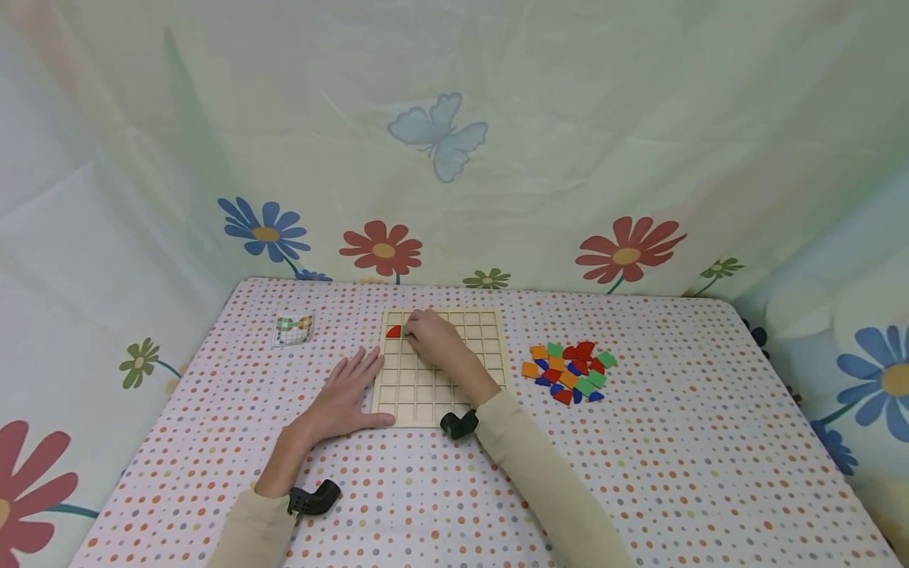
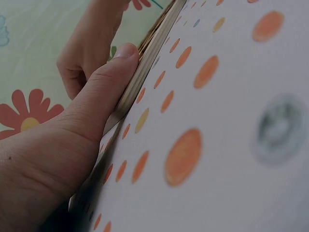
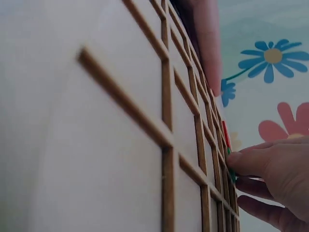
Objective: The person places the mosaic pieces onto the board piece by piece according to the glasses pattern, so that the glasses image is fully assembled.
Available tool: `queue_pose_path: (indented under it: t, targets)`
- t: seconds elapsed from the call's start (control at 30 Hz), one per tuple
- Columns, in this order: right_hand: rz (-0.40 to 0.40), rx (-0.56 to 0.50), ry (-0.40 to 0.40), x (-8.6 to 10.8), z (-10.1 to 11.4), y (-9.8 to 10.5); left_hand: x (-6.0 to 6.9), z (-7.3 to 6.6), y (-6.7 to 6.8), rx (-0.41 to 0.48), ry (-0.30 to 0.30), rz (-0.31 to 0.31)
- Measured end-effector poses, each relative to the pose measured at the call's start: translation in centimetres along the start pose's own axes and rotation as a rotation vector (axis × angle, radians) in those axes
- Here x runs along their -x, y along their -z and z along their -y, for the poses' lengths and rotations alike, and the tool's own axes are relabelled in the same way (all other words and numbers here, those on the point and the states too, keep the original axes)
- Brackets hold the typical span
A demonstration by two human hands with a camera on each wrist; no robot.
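Note:
A square wooden grid board [image 1: 407, 379] lies on the table. My left hand [image 1: 346, 398] rests spread at its left side, fingertips touching the left edge and thumb at the near edge. In the left wrist view that thumb [image 2: 104, 87] presses against the board's side. Over the board's far left part, my right hand [image 1: 435, 339] pinches a small green piece [image 3: 231, 173] between thumb and fingers, at a cell beside a red quarter-round piece [image 1: 394, 333] set in the grid. The hand covers most of the green piece, so its shape is hidden.
Right of the board lies a loose pile of red, blue, orange and green pieces [image 1: 570, 375]. A small card with a coloured pattern [image 1: 293, 330] lies at the far left. A dotted cloth [image 1: 440, 505] covers the table, and a printed curtain [image 1: 525, 213] hangs behind.

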State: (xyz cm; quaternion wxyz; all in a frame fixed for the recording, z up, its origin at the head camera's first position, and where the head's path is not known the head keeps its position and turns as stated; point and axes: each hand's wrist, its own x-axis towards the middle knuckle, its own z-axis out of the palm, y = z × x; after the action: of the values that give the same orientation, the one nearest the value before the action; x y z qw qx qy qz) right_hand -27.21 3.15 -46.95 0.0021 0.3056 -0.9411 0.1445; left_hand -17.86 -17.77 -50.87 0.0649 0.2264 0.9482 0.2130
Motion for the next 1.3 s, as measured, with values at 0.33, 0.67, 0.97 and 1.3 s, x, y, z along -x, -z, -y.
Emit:
queue_pose_path:
  t: [0.33,0.67,0.97,1.3]
  targets:
    - [0.059,0.082,0.003,0.0,1.1,0.1,0.1,0.3,0.0,0.004,-0.024,-0.022]
    - [0.018,-0.138,-0.013,2.3,0.5,2.7,0.1,0.1,0.1,0.004,-0.021,-0.013]
    - [-0.124,-0.130,-0.012,8.0,-3.1,6.0,0.1,-0.1,0.0,-0.002,0.004,-0.004]
    - [-0.100,-0.094,-0.161,12.4,-10.2,8.7,0.1,-0.3,-0.1,0.001,0.001,-0.018]
